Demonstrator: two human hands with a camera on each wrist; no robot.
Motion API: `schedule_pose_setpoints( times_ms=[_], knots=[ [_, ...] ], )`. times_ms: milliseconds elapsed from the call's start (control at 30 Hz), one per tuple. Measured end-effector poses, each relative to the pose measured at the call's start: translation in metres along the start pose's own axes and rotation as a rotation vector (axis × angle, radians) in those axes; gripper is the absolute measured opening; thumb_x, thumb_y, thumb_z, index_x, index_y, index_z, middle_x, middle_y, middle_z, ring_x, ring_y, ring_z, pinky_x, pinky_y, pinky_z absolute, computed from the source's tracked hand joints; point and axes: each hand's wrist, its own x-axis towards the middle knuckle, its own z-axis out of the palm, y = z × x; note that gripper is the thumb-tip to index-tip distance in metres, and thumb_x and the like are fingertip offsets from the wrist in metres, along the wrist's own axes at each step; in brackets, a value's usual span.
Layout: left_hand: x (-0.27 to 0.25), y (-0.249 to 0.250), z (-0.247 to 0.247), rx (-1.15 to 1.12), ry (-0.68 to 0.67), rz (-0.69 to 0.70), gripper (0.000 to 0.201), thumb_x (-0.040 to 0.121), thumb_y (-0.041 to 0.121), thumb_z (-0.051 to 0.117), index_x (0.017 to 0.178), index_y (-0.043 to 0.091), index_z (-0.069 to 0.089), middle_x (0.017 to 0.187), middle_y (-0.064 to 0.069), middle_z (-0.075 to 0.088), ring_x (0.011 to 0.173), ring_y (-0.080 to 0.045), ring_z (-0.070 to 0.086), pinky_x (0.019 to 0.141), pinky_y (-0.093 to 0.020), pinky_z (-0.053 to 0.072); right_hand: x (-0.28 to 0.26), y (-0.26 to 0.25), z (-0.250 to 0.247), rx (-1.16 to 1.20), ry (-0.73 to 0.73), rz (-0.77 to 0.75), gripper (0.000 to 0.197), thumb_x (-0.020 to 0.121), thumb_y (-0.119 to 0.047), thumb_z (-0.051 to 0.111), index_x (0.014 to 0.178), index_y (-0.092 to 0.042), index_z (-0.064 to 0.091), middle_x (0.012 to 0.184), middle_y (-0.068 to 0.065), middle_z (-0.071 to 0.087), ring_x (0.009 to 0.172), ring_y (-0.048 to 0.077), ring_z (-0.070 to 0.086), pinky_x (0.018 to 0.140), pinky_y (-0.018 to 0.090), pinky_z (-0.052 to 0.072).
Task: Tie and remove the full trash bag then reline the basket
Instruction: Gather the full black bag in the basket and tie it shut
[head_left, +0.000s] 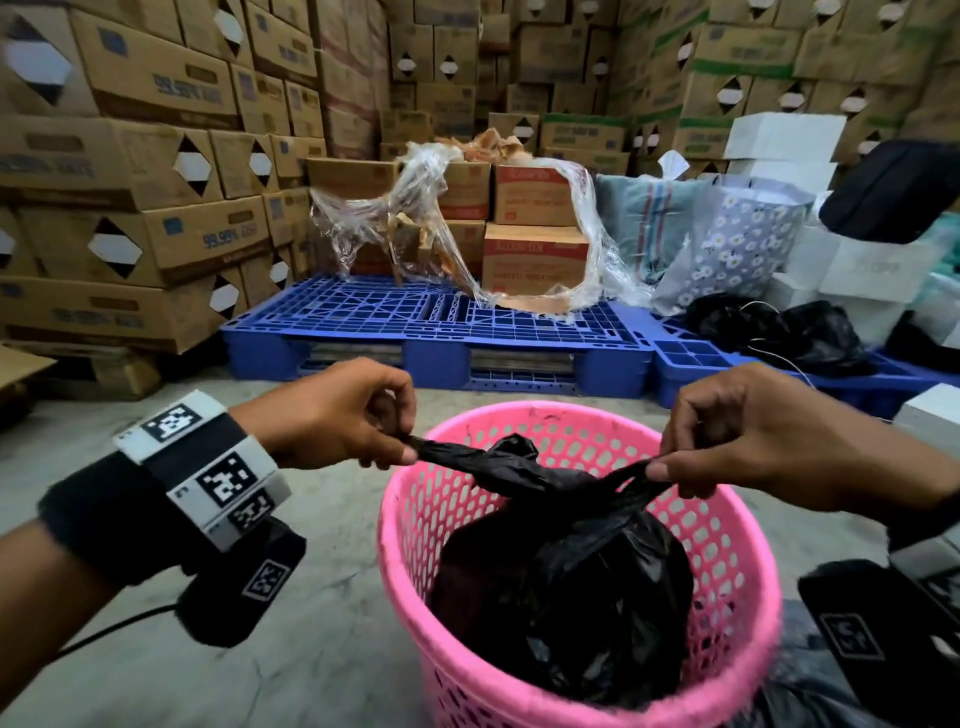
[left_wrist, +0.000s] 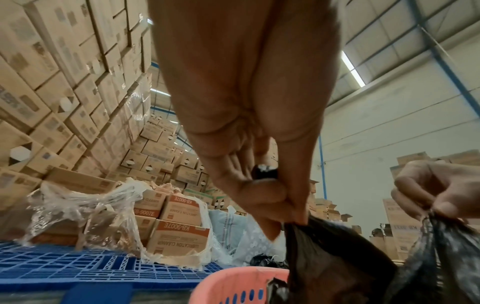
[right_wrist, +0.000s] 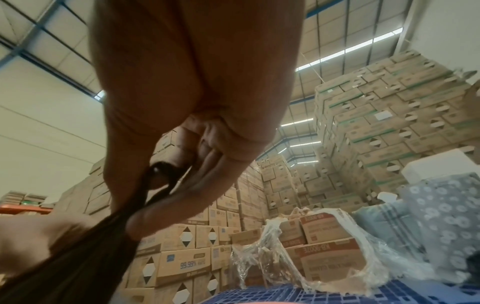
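Your left hand pinches one twisted end of the black trash bag between thumb and curled fingers, held over the left side of the pink basket. Your right hand pinches the opposite end the same way, over the basket's right rim. Both ends are drawn taut and apart. Where they meet, above the bag's bulk, the plastic is bunched into a crossing; whether it is a finished knot cannot be determined.

The bag sits inside the basket, its body filling the lower part and its neck raised to about rim level. The basket stands on the concrete floor, directly in front of you.

The left wrist view confirms thumb and fingers closed on black plastic, with the right hand gripping the other end nearby. The right wrist view shows black plastic passing between the closed fingers.

Beyond the basket lies a blue pallet carrying boxes in loose clear wrap.
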Motion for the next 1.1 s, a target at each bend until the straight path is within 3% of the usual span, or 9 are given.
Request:
schedule_pose_setpoints(
  times_ms=[100,167,267,333,500,600,733,866,1100],
  knots=[
    [-0.005,-0.009,-0.006,-0.005,-0.045,-0.045,0.011,0.077,0.012,0.071,0.077,0.012,0.061,0.057,-0.005,0.068,0.048,-0.012,0.056,0.043,-0.022,0.041,-0.002,0.000,-0.002,-0.009,-0.021,0.011,0.016,0.070,-0.003,0.076,0.067,-0.008,0.061,0.056,0.013,0.071,0.049,0.019,0.064,0.047,0.023,0.048],
    [-0.007,-0.011,-0.010,0.041,-0.083,-0.104,0.002,0.082,0.018,0.065,0.084,0.017,0.066,0.054,-0.001,0.066,0.045,-0.008,0.050,0.042,-0.019,0.038,-0.003,-0.004,-0.002,0.036,-0.005,-0.012,0.012,0.066,-0.006,0.077,0.069,-0.010,0.065,0.057,0.013,0.071,0.049,0.021,0.065,0.049,0.024,0.052],
    [-0.006,-0.007,-0.009,0.176,-0.065,-0.175,0.023,0.090,0.027,0.054,0.075,0.016,0.067,0.049,0.005,0.054,0.042,-0.007,0.041,0.041,-0.018,0.032,-0.001,-0.015,0.000,0.141,0.013,-0.065,0.017,0.061,-0.020,0.074,0.071,-0.009,0.068,0.061,0.017,0.071,0.052,0.021,0.066,0.053,0.024,0.054],
    [-0.004,0.004,0.001,-0.011,0.016,-0.177,0.031,0.093,0.026,0.048,0.066,0.013,0.058,0.049,0.005,0.043,0.039,-0.007,0.036,0.038,-0.018,0.028,0.002,-0.026,0.003,0.216,0.020,-0.110,0.014,0.063,-0.014,0.073,0.072,-0.005,0.069,0.063,0.021,0.071,0.054,0.021,0.067,0.054,0.022,0.055],
    [0.000,0.050,0.041,-0.494,0.062,0.021,0.027,0.096,0.017,0.041,0.069,0.013,0.047,0.051,0.004,0.038,0.042,-0.007,0.035,0.040,-0.016,0.026,0.017,-0.045,0.015,0.383,0.068,-0.128,0.016,0.070,0.003,0.068,0.084,0.012,0.064,0.067,0.023,0.067,0.056,0.022,0.069,0.059,0.026,0.060],
    [0.000,0.068,0.059,-0.539,0.021,0.136,0.028,0.096,0.019,0.042,0.072,0.009,0.052,0.056,0.004,0.043,0.047,-0.007,0.039,0.043,-0.017,0.029,0.024,-0.048,0.018,0.451,0.102,-0.102,0.014,0.074,0.010,0.064,0.087,0.014,0.062,0.067,0.019,0.065,0.057,0.020,0.068,0.060,0.027,0.061],
    [0.000,0.076,0.070,-0.466,0.088,0.228,0.034,0.095,0.019,0.042,0.083,-0.011,0.054,0.060,0.000,0.044,0.050,-0.009,0.042,0.047,-0.016,0.032,0.025,-0.049,0.021,0.485,0.107,-0.074,0.011,0.075,0.009,0.064,0.086,0.011,0.064,0.067,0.017,0.067,0.058,0.018,0.068,0.060,0.024,0.060],
    [0.005,0.072,0.067,-0.552,0.228,0.177,0.027,0.095,0.016,0.043,0.078,-0.001,0.055,0.056,0.002,0.041,0.045,-0.004,0.039,0.044,-0.015,0.032,0.022,-0.050,0.017,0.487,0.063,-0.072,0.011,0.075,0.008,0.063,0.085,0.010,0.066,0.064,0.014,0.068,0.058,0.018,0.068,0.059,0.023,0.060],
    [0.001,0.074,0.070,-0.648,0.131,0.182,0.024,0.094,0.021,0.045,0.080,0.011,0.061,0.057,0.005,0.045,0.046,-0.005,0.040,0.042,-0.015,0.029,0.019,-0.059,0.016,0.418,-0.119,-0.061,0.010,0.076,0.006,0.063,0.084,0.003,0.069,0.066,0.012,0.071,0.061,0.018,0.069,0.060,0.024,0.059]
  ],
)
